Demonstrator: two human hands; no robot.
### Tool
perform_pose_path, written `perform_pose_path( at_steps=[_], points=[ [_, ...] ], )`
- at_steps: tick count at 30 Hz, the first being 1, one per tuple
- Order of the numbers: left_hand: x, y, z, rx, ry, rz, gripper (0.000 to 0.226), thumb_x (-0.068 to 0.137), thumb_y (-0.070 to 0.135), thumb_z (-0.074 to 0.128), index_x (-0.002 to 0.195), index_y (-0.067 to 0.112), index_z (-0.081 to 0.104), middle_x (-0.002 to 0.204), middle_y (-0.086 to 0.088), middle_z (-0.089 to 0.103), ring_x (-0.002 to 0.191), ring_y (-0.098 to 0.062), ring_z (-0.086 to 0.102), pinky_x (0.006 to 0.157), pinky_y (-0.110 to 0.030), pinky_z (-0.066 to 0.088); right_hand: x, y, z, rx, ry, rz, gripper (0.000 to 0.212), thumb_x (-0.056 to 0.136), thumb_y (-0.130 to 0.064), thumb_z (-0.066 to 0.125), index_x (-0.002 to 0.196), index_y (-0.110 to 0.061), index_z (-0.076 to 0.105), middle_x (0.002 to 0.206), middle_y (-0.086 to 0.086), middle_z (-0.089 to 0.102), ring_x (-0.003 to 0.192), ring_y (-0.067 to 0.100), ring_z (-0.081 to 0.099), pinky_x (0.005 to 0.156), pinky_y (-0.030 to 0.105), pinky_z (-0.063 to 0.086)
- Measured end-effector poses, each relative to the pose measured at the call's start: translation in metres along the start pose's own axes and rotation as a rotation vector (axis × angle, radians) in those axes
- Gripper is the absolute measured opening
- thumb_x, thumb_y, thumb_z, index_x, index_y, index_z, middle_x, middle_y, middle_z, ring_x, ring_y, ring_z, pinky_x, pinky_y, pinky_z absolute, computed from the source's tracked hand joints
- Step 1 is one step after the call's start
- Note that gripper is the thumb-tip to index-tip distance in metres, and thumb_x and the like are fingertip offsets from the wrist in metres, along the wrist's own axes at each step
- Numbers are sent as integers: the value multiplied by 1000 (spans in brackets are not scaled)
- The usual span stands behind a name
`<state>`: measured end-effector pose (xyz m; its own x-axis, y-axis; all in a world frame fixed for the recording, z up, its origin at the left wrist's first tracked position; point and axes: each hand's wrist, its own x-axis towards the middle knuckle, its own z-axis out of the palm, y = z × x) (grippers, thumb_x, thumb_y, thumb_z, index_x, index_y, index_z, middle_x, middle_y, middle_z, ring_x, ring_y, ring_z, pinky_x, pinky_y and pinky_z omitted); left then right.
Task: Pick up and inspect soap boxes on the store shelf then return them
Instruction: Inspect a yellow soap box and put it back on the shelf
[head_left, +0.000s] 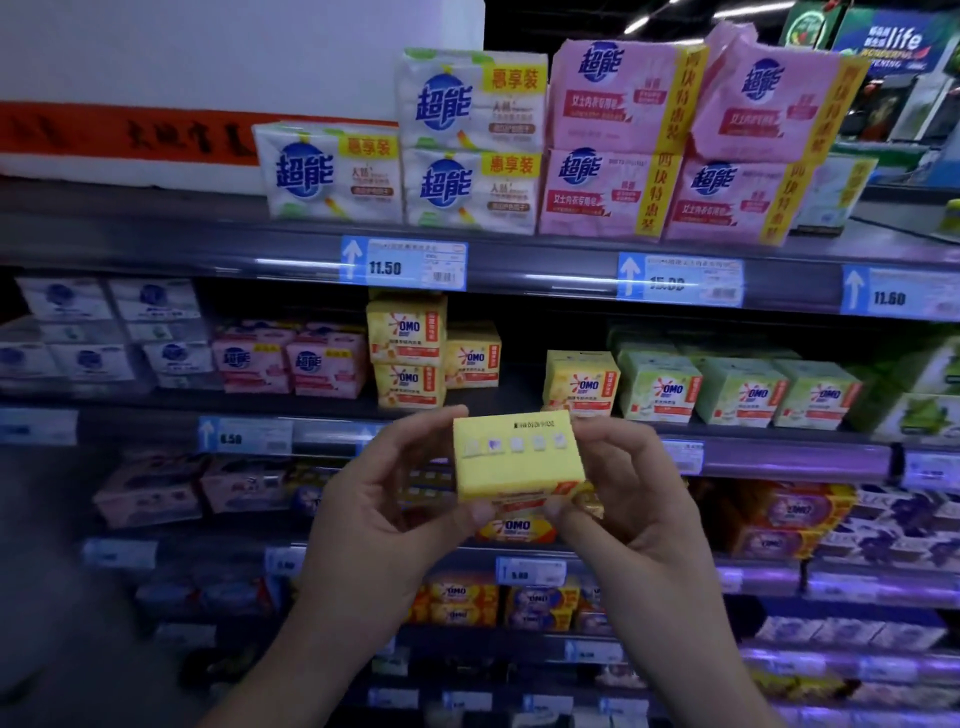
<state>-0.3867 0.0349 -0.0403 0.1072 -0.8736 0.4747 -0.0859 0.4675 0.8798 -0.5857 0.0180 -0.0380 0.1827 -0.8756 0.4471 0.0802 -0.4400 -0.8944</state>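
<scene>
A yellow soap box (517, 457) is held up in front of the shelves, its plain side with a row of small icons and a printed date code turned toward me. My left hand (379, 499) grips its left edge with thumb and fingers. My right hand (623, 493) grips its right edge and lower corner. Matching yellow OMO soap boxes (408, 353) stand stacked on the second shelf just behind, with one more yellow box (582, 384) to the right. Between those two groups the shelf shows a dark gap (522, 379).
The top shelf carries white soap packs (467, 140) and pink soap packs (675, 145). Green OMO boxes (737, 389) fill the second shelf on the right, pink and white boxes on the left. Price rails (405, 262) run along each shelf edge. Lower shelves hold more soap.
</scene>
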Motion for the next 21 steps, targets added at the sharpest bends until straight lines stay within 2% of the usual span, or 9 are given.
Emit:
perform_pose_path(
  at_steps=[3, 6, 8, 11, 14, 16, 18, 20, 21],
  points=[
    [-7, 6, -6, 155, 112, 108, 68, 65, 44, 89, 126, 42, 60, 123, 16, 72, 118, -6, 67, 86, -42, 62, 1, 3, 14, 25, -20, 55, 40, 100, 2, 62, 123, -31, 59, 125, -2, 73, 117, 17, 68, 85, 31, 61],
    [-12, 13, -10, 213, 165, 206, 70, 63, 47, 90, 124, 44, 54, 119, 22, 72, 112, 0, 68, 85, -21, 58, -1, 7, 30, 130, -54, 138, 39, 97, -5, 60, 123, -33, 60, 123, 2, 75, 117, 20, 70, 94, 34, 60],
    [-13, 13, -16, 207, 172, 206, 68, 65, 45, 90, 124, 43, 55, 119, 19, 72, 112, -3, 69, 84, -19, 58, -3, 9, 37, 150, -41, 152, 40, 95, -6, 61, 124, -34, 60, 123, 3, 76, 117, 22, 71, 95, 42, 60],
    [-12, 11, -27, 118, 159, 113, 50, 80, 41, 84, 126, 38, 64, 121, 8, 75, 113, -18, 71, 82, -38, 63, -6, 6, 43, 104, 31, 117, 41, 90, -18, 72, 125, -37, 62, 121, 2, 75, 114, 21, 71, 92, 45, 60],
    [-9, 9, -34, -65, 137, -68, 34, 94, 37, 71, 127, 37, 71, 117, 3, 78, 105, -18, 76, 75, -31, 65, -9, -2, 51, 14, 53, 40, 54, 80, -36, 84, 130, -36, 64, 115, -3, 70, 103, 19, 71, 83, 43, 64],
    [-6, 6, -36, -162, 149, -200, 34, 88, 40, 66, 120, 37, 76, 110, 2, 81, 98, -20, 78, 72, -31, 65, -10, -5, 57, -56, 34, 6, 62, 75, -40, 87, 132, -39, 64, 110, -3, 63, 95, 20, 70, 80, 35, 63],
    [-4, 2, -37, -198, 140, -289, 29, 84, 42, 64, 107, 40, 81, 105, 2, 82, 94, -20, 79, 71, -34, 66, -11, -6, 62, -128, 20, -31, 63, 74, -39, 88, 132, -40, 63, 115, -3, 60, 102, 26, 66, 80, 33, 61],
    [-4, 0, -40, -189, 109, -328, 25, 79, 49, 66, 96, 46, 82, 99, 1, 83, 88, -20, 79, 68, -36, 67, -13, -7, 66, -158, 53, -42, 63, 72, -46, 88, 130, -39, 64, 113, -2, 60, 100, 25, 64, 76, 29, 60],
    [-4, 0, -43, -189, 88, -331, 27, 77, 54, 67, 97, 45, 82, 98, 0, 82, 85, -20, 79, 65, -34, 66, -13, -8, 68, -168, 81, -42, 62, 72, -53, 86, 128, -39, 65, 110, -2, 60, 95, 22, 64, 72, 24, 58]
  ],
)
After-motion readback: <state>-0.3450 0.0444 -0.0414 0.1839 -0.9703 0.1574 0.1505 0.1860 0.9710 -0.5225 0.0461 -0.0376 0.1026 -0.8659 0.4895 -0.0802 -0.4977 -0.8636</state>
